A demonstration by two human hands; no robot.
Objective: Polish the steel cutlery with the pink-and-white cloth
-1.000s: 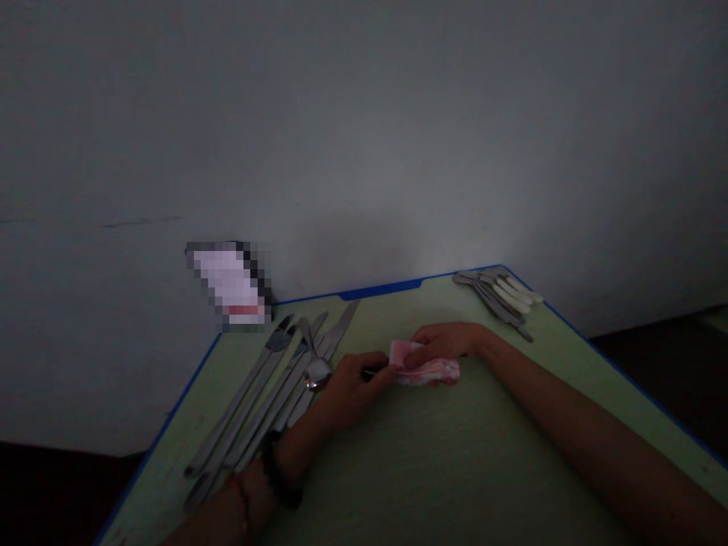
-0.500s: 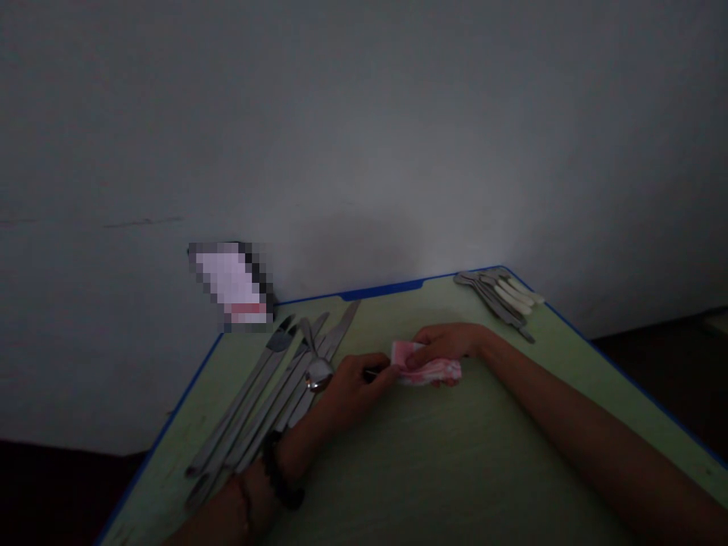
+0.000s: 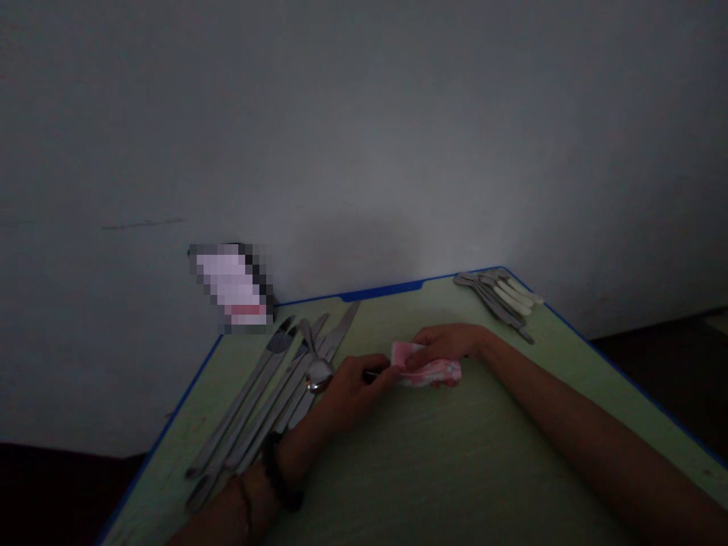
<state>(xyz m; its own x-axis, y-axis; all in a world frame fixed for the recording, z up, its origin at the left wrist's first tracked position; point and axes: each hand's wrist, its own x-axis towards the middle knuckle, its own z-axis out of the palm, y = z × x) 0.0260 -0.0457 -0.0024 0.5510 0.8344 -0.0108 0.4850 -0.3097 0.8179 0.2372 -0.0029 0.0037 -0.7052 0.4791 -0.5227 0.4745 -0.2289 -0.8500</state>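
Note:
My right hand (image 3: pixel 452 343) is closed on a folded pink and white cloth (image 3: pixel 435 371) above the middle of the table. My left hand (image 3: pixel 356 387), with dark beads at the wrist, pinches a thin metal utensil (image 3: pixel 372 374) just left of the cloth. One end of that utensil runs into the cloth, and its kind is hidden by fingers and fabric. A shiny spoon (image 3: pixel 318 373) lies beside my left hand, across the blades and handles of several long metal knives (image 3: pixel 267 409).
The pale green table (image 3: pixel 455 470) has a blue edge and stands against a grey wall (image 3: pixel 364 136). At the far right corner lies a pile of spoons and other cutlery (image 3: pixel 492 297), some with white handles. A blurred-out phone-like screen (image 3: pixel 230 284) leans at the back left.
Almost nothing differs. Both hands, the cloth and the utensil keep nearly the same place and grip, with only a slight shift in view.

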